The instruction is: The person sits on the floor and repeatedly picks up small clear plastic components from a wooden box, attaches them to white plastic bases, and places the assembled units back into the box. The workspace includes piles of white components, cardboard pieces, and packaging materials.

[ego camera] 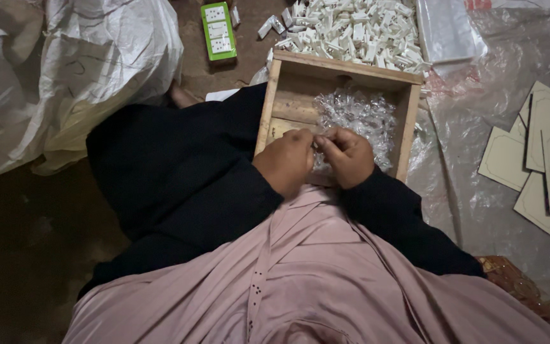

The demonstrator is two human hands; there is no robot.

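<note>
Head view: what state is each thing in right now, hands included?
Left hand: fingers curled, meeting the right hand over the tray; what they pinch is hidden.
Right hand: fingers curled against the left.
Wooden tray: open-topped, on the lap.
Clear bits: heaped inside the tray.
White parts: loose pile beyond the tray.
Green-edged socket plate: lying flat.
Card cut-outs: overlapping on plastic sheet.
</note>
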